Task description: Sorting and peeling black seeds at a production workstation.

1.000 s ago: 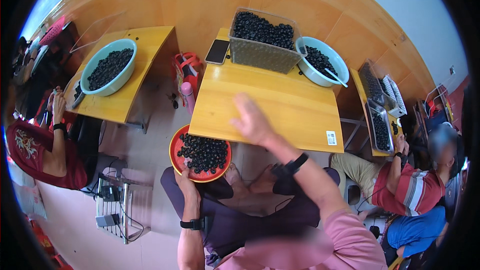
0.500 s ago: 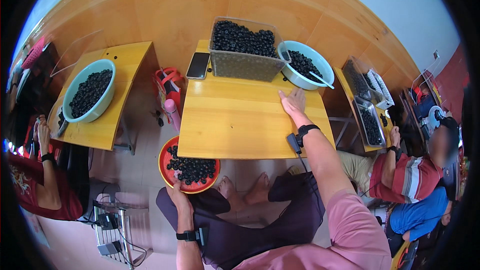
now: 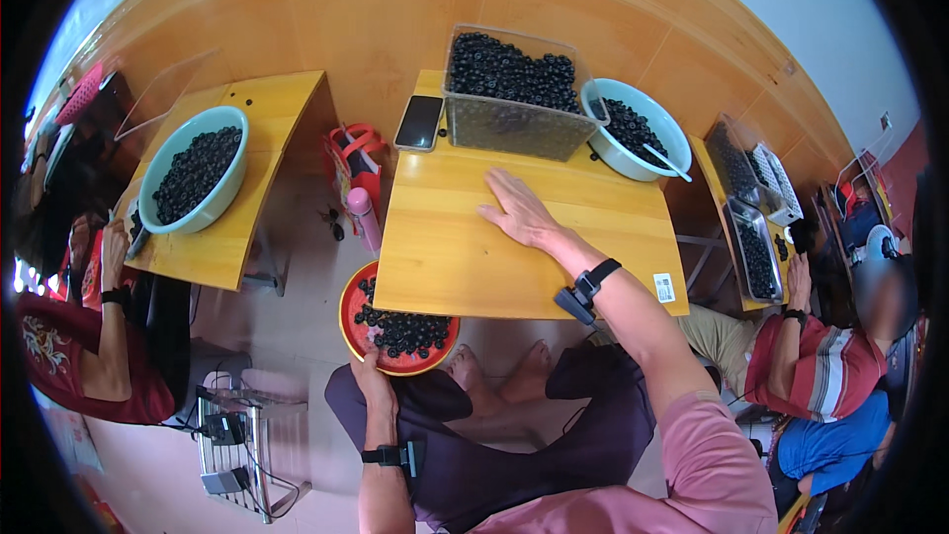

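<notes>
My left hand [image 3: 374, 376] grips the near rim of a red, gold-edged bowl [image 3: 349, 305], thumb inside. Small round black pieces [image 3: 407, 333], like berries or beads, lie in the bowl, which sits below the front edge of a yellow wooden table [image 3: 445, 272]. Across the middle of this tabletop lies my right hand [image 3: 519, 213], flat and open, fingers spread and holding nothing. Beyond it stands a clear plastic bin [image 3: 516, 131] heaped with the same black pieces. A pale green basin [image 3: 647, 166] with more of them and a white-handled utensil [image 3: 668, 164] stands to its right.
A phone [image 3: 419, 124] lies left of the bin. A pink bottle [image 3: 363, 218] and a red bag [image 3: 361, 163] stand left of the table. People work at side tables; another basin [image 3: 233, 185] is on the left one. A metal stool [image 3: 237, 455] stands lower left.
My right hand has moved left across the tabletop, from near the basin to the middle. A white label at the table's right front corner is now uncovered. My left hand still holds the bowl.
</notes>
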The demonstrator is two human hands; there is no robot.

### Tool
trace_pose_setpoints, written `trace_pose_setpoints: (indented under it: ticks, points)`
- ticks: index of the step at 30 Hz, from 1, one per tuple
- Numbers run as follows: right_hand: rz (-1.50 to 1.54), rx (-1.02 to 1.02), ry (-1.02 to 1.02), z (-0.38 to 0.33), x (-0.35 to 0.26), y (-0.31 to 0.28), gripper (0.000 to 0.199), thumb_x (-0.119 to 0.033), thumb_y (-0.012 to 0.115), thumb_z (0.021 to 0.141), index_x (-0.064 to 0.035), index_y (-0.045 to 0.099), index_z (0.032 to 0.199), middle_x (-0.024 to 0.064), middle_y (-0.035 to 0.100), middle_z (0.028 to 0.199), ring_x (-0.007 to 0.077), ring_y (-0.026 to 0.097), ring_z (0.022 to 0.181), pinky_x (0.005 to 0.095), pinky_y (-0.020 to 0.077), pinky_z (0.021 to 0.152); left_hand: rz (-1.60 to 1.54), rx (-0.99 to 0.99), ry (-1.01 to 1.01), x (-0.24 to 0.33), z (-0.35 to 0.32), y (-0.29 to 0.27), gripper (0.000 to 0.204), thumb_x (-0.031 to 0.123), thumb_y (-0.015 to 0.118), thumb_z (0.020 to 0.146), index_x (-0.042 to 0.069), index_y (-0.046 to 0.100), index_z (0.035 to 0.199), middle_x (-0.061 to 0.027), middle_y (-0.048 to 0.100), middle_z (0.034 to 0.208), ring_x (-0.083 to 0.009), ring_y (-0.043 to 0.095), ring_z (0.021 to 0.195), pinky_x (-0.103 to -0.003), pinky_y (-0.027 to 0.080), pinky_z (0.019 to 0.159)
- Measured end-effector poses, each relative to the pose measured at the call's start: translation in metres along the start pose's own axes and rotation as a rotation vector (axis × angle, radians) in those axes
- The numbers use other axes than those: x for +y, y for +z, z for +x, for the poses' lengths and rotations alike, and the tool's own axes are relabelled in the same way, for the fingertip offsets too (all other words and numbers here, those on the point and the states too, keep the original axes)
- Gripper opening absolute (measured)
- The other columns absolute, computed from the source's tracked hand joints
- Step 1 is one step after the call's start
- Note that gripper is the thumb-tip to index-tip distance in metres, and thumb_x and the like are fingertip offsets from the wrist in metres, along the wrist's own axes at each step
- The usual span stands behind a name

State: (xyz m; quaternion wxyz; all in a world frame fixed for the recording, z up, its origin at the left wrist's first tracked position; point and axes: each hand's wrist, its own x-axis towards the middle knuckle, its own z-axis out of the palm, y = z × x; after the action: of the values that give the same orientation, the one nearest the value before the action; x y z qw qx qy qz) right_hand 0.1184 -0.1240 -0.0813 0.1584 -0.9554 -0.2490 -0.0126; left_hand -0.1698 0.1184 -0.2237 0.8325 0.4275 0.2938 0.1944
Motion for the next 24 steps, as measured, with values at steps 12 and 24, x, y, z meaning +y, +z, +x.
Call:
trace_pose_setpoints:
  ticks: [12, 24]
  points:
    - [0.053, -0.023, -0.296, 0.024, -0.067, 0.036, 0.088, -0.054, 0.053, 0.096, 0.0110, 0.030, 0.150, 0.0316, 0.027, 0.158, 0.0408, 0.025, 0.150, 0.0465, 0.0201, 0.124, 0.002, -0.011, 0.000, 0.000, 0.005, 0.002, 0.053, 0.004, 0.049, 0.095, 0.001, 0.040, 0.147, -0.0128, 0.054, 0.139, -0.0240, 0.056, 0.124, -0.038, 0.042, 0.110]
    - [0.362, -0.006, -0.768, -0.128, -0.197, 0.047, 0.083, -0.041, 0.071, 0.087, 0.0054, 0.040, 0.147, 0.0253, 0.036, 0.156, 0.0374, 0.035, 0.146, 0.0472, 0.0276, 0.121, 0.025, -0.058, 0.022, 0.007, -0.003, -0.006, 0.053, 0.001, 0.048, 0.093, 0.002, 0.043, 0.146, -0.0134, 0.056, 0.137, -0.0242, 0.058, 0.121, -0.037, 0.047, 0.102]
